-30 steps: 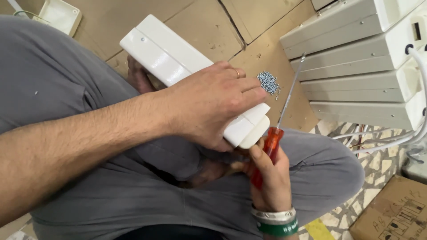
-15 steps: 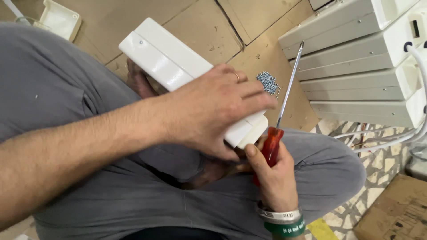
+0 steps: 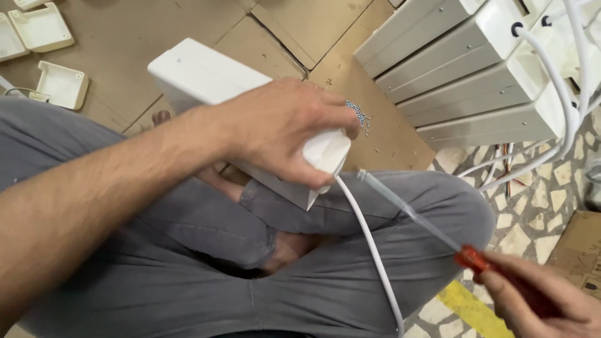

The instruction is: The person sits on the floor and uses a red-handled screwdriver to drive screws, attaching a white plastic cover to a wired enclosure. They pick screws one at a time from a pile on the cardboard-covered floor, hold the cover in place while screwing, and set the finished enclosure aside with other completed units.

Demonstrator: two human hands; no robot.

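Left hand closing around white power-strip housing over the lap | right hand gripping red-handled screwdriver — tip blurring near white cord | risk: blade slipping, nicking cord — loose screws scattering on cardboard

Flattened brown cardboard sheets cover most of the floor, their seams running at angles. To the right the bare floor shows through: pale terrazzo with irregular stone chips (a yellow stripe crosses it near the bottom edge). A brown cardboard box sits at the right edge. The light is even and soft, with no hard shadows
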